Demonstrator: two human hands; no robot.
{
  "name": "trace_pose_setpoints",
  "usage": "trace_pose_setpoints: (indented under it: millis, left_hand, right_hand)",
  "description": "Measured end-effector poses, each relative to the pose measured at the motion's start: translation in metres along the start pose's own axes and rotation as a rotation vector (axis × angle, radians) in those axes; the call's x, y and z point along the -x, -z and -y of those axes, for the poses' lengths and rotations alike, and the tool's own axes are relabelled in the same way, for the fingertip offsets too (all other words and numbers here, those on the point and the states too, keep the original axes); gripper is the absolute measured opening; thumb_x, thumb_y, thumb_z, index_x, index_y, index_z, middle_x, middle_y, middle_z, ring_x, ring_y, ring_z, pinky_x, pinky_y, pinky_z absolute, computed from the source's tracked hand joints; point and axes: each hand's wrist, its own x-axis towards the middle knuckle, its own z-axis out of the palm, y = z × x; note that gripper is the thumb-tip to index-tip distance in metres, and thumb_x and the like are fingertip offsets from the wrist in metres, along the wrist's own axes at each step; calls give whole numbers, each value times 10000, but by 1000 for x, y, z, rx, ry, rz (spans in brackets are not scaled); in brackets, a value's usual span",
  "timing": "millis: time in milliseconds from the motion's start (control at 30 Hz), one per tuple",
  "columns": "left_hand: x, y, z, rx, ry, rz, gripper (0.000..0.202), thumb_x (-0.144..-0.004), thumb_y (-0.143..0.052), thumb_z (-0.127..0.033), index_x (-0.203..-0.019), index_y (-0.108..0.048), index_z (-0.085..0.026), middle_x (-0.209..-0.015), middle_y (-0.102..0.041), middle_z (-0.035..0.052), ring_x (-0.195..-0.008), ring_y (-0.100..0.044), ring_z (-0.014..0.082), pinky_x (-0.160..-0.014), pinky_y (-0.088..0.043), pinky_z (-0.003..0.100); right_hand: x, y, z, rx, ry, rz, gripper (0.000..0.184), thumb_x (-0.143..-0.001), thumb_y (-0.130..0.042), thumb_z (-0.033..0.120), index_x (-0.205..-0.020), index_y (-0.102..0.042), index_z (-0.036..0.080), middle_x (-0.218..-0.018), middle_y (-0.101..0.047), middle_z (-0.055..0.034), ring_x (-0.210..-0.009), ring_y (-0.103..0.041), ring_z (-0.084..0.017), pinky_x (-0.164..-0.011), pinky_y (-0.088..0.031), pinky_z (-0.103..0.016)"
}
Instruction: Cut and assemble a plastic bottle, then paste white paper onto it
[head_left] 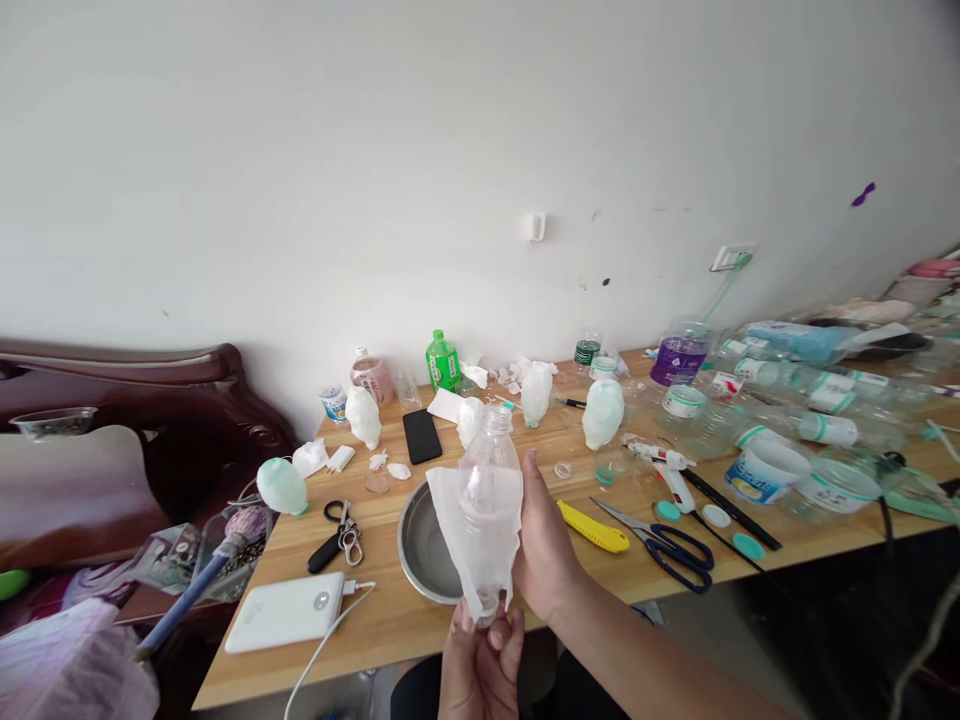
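In front of me is a clear plastic bottle (495, 425), held upright, with a threaded neck on top and a narrow end at the bottom. A thin white sheet of paper (480, 510) lies against its near side, its ragged edges hanging down. My left hand (481, 665) pinches the narrow lower end from below. My right hand (546, 550) is closed around the bottle's right side, thumb pointing up; its fingers are mostly hidden behind. A metal bowl (420, 560) stands on the table just behind, partly covered by the paper.
Paper-covered bottle shapes (604, 413) stand along the wooden table (397, 640). To the right lie a yellow utility knife (594, 527), scissors (660, 545), a glue gun (671, 475) and several clear bottles (832, 430). A phone (421, 437), keys (341, 535) and white power bank (285, 612) are left.
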Motion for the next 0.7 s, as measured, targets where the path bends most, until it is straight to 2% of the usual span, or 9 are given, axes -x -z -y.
trace_pose_setpoints:
  millis: [133, 300, 367, 500, 600, 667, 700]
  left_hand:
    - [1, -2, -2, -17, 1, -16, 178, -902, -591, -95, -786, -725, -116, -696, -689, 34, -566, -625, 64, -801, -617, 233]
    - [3, 0, -6, -3, 48, 6, 129, -896, -614, -103, -840, -716, -159, -713, -706, 11, -597, -652, 67, -846, -610, 243]
    - [4, -1, -5, -18, 62, -4, 91, -884, -639, -117, -838, -704, -159, -718, -710, 15, -616, -667, 76, -852, -610, 251]
    - [4, -5, 2, -61, 39, -46, 57, -866, -656, -123, -827, -688, -151, -735, -710, 21, -624, -673, 83, -823, -616, 244]
    - [1, -4, -1, -77, 19, -67, 50, -858, -654, -124, -825, -676, -155, -721, -703, 10, -614, -672, 85, -820, -618, 254]
    - [-5, -2, -10, -88, 7, -68, 39, -840, -674, -129, -810, -666, -154, -735, -713, 16, -642, -690, 97, -838, -615, 272]
    - [-8, -1, -15, -93, -15, -61, 49, -819, -703, -140, -799, -660, -154, -751, -722, 23, -670, -703, 109, -850, -613, 284]
  right_hand:
    - [1, -2, 4, 0, -16, 22, 694, -728, -582, 809, -1048, -718, 208, -789, -776, -70, -873, -722, -296, -743, -552, -382]
    - [0, 2, 9, 28, 4, 195, 720, -767, -475, 842, -998, -734, 211, -782, -772, -87, -886, -721, -306, -754, -551, -397]
    - [-2, 4, 6, 37, 18, 162, 694, -761, -505, 829, -979, -733, 211, -774, -771, -81, -876, -722, -302, -748, -551, -389]
    - [-9, 6, 0, 57, 18, 17, 621, -752, -582, 783, -934, -724, 207, -787, -771, -65, -855, -721, -280, -726, -551, -358]
    - [-13, 9, 1, 77, 30, 24, 656, -774, -537, 798, -985, -711, 202, -930, -771, -86, -938, -703, -280, -774, -550, -370]
    - [-11, 13, 3, 100, 158, 13, 659, -803, -479, 808, -1043, -687, 230, -1113, -731, -86, -1054, -662, -273, -858, -533, -385]
    - [-8, 16, 4, 146, 290, -17, 624, -834, -458, 786, -1077, -669, 251, -1195, -695, -74, -1114, -631, -262, -915, -510, -386]
